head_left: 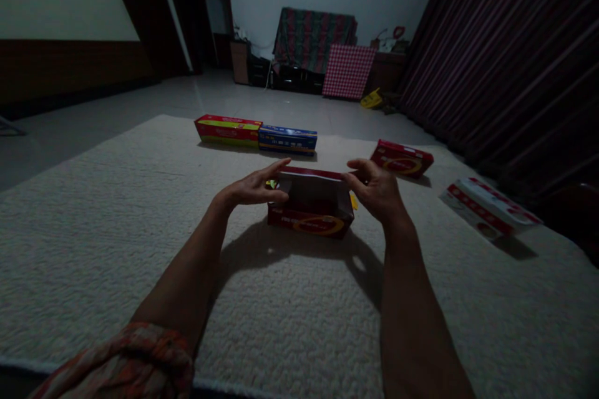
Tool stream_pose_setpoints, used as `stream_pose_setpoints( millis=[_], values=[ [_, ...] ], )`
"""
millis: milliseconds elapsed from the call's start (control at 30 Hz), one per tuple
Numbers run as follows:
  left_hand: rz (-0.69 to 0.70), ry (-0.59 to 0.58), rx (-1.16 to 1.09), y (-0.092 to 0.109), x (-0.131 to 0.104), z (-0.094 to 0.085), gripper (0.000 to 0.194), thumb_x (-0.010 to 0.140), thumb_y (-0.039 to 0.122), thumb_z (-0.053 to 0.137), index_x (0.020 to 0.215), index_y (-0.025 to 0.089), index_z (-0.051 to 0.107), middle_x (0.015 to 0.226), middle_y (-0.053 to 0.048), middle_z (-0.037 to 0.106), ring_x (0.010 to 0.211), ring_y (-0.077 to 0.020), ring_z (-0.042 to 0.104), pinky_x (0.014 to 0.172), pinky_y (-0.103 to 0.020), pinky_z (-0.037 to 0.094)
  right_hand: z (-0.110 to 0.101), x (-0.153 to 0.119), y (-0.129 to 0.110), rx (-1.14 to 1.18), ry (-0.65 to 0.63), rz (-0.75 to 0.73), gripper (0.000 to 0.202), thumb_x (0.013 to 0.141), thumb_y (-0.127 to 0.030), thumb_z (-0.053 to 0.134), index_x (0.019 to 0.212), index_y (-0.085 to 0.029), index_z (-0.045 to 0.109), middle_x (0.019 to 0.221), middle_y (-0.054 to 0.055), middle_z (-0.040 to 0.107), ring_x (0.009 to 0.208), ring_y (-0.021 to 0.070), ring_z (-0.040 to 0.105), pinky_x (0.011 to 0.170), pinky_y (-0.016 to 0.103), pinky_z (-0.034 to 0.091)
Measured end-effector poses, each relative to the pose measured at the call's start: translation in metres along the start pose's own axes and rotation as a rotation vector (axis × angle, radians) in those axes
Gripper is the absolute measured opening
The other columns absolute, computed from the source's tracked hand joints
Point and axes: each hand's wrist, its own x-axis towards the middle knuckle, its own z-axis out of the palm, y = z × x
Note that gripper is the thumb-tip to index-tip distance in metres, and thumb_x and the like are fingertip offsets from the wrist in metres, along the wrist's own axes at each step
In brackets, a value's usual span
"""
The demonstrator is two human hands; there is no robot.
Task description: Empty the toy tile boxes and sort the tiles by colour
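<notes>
A dark red box (pixel 309 221) with an orange ring on its front sits on the cream textured cover, its top open and the lid raised at the back. At the box's left end is my left hand (pixel 255 188), fingers and thumb spread beside the side flap. My right hand (pixel 374 187) pinches the right corner of the raised lid between thumb and fingers. The inside of the box is dark, and its contents cannot be made out. Small yellow bits show at both ends of the box.
Behind stand a red and green box (pixel 228 131) and a blue box (pixel 287 140), end to end. To the right are another red box (pixel 402 159) and a white and red box (pixel 491 206). Beyond the cream cover (pixel 140 212) lie a tiled floor and covered furniture.
</notes>
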Motion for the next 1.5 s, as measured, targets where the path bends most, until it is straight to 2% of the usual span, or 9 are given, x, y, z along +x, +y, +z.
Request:
stream_pose_setpoints(
  millis=[167, 333, 433, 533, 667, 800, 967, 1100, 1500],
  values=[
    [0.019, 0.225, -0.019, -0.010, 0.011, 0.011, 0.051, 0.091, 0.049, 0.049, 0.122, 0.012, 0.068, 0.105, -0.010, 0.073, 0.090, -0.0200, 0.066, 0.073, -0.027, 0.054, 0.015, 0.007, 0.010, 0.023, 0.320, -0.017, 0.029, 0.084, -0.039, 0.063, 0.104, -0.019, 0.065, 0.120, 0.013, 0.069, 0.107, 0.0255, 0.067, 0.075, 0.035, 0.060],
    [-0.083, 0.496, -0.058, -0.035, 0.025, 0.032, 0.046, 0.086, 0.044, 0.054, 0.112, 0.011, 0.071, 0.077, -0.003, 0.069, 0.071, -0.0159, 0.064, 0.062, -0.024, 0.050, 0.016, 0.005, 0.003, -0.042, 0.421, -0.085, 0.022, 0.089, -0.040, 0.059, 0.094, -0.020, 0.065, 0.123, 0.013, 0.068, 0.112, 0.0257, 0.064, 0.073, 0.034, 0.059],
    [-0.193, 0.613, -0.046, -0.038, 0.029, 0.039, 0.053, 0.081, 0.038, 0.061, 0.127, 0.012, 0.063, 0.080, -0.003, 0.071, 0.069, -0.0164, 0.065, 0.064, -0.027, 0.053, 0.017, 0.004, 0.002, -0.072, 0.385, -0.144, 0.020, 0.089, -0.038, 0.057, 0.089, -0.021, 0.067, 0.128, 0.014, 0.065, 0.117, 0.0273, 0.061, 0.082, 0.041, 0.059],
    [-0.226, 0.674, 0.137, -0.031, 0.027, 0.038, 0.059, 0.079, 0.033, 0.066, 0.134, 0.013, 0.057, 0.110, -0.013, 0.072, 0.087, -0.0218, 0.069, 0.076, -0.035, 0.058, 0.022, 0.005, 0.006, -0.143, 0.327, -0.201, 0.018, 0.090, -0.031, 0.055, 0.091, -0.021, 0.070, 0.131, 0.013, 0.065, 0.124, 0.0287, 0.058, 0.102, 0.051, 0.051],
    [0.005, 0.565, 0.452, -0.020, 0.023, 0.030, 0.033, 0.083, 0.022, 0.063, 0.115, 0.019, 0.068, 0.135, -0.013, 0.063, 0.124, -0.0272, 0.059, 0.102, -0.045, 0.051, 0.031, 0.004, 0.014, -0.232, 0.150, -0.191, 0.019, 0.088, -0.023, 0.055, 0.093, -0.021, 0.074, 0.115, 0.012, 0.073, 0.115, 0.0278, 0.065, 0.107, 0.049, 0.047],
    [0.121, 0.380, 0.527, -0.014, 0.020, 0.023, 0.018, 0.089, 0.022, 0.056, 0.094, 0.020, 0.073, 0.108, -0.010, 0.073, 0.109, -0.0234, 0.066, 0.101, -0.042, 0.051, 0.032, -0.003, 0.016, -0.269, -0.101, -0.079, 0.023, 0.088, -0.023, 0.056, 0.099, -0.019, 0.076, 0.108, 0.012, 0.076, 0.104, 0.0268, 0.070, 0.098, 0.043, 0.053],
    [-0.016, 0.166, 0.493, -0.001, 0.014, 0.022, 0.037, 0.088, 0.046, 0.063, 0.112, 0.021, 0.072, 0.109, -0.010, 0.073, 0.098, -0.0239, 0.067, 0.090, -0.038, 0.054, 0.028, -0.012, 0.013, -0.297, -0.231, 0.027, 0.039, 0.081, -0.031, 0.067, 0.117, -0.017, 0.072, 0.120, 0.014, 0.073, 0.107, 0.0279, 0.069, 0.096, 0.044, 0.054],
    [-0.065, 0.118, 0.484, 0.009, 0.012, 0.026, 0.059, 0.079, 0.054, 0.071, 0.127, 0.020, 0.067, 0.128, -0.013, 0.067, 0.113, -0.0297, 0.063, 0.099, -0.044, 0.051, 0.026, -0.013, 0.012, -0.287, -0.207, 0.012, 0.041, 0.078, -0.018, 0.059, 0.116, -0.020, 0.072, 0.116, 0.011, 0.074, 0.103, 0.0252, 0.070, 0.095, 0.041, 0.055],
    [-0.077, 0.113, 0.215, -0.001, 0.000, -0.011, 0.046, 0.082, 0.026, 0.052, 0.124, 0.018, 0.070, 0.123, -0.011, 0.073, 0.113, -0.0252, 0.067, 0.097, -0.040, 0.054, -0.004, -0.025, 0.044, -0.258, -0.031, 0.030, 0.027, 0.075, -0.017, 0.059, 0.095, -0.023, 0.076, 0.117, 0.008, 0.073, 0.110, 0.0254, 0.067, 0.102, 0.043, 0.051]
  ],
)
